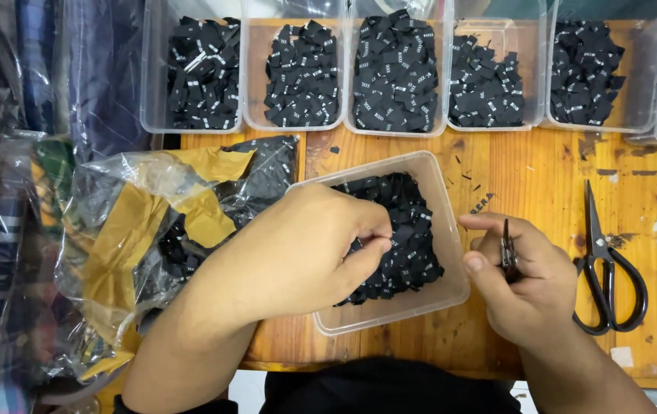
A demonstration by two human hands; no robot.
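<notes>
Reached into the clear plastic tub (451,230) with the left hand (298,249), fingers curled narrow and pinched onto the small black woven labels (409,238) heaped inside; thumb and forefinger met right at the top of the pile. Could not tell whether a single label or several were nipped between them. Sat that tub near the front edge of the wooden bench (543,169), tilted slightly off square, about half full.

Hovered the right hand (520,280) just beside the tub's right wall, closed round a small dark pair of snips (508,253), blades held upright between thumb and fingers.

Lay a pair of black-handled scissors (608,268) flat on the bench to the right of that hand, points toward the back, loops toward the front, apart from everything else.

Stood a row of clear containers (397,73) along the back of the bench, each holding a heap of the same kind of black labels, side by side and touching or nearly so. Sprawled a crumpled clear plastic bag (144,230) at the left, patched with yellowish tape and holding more black labels, its edge just beside the left wrist. Piled more plastic-wrapped fabric (6,230) farther left, off the bench edge. Scattered a few tiny black scraps (463,172) on the wood behind the tub.
</notes>
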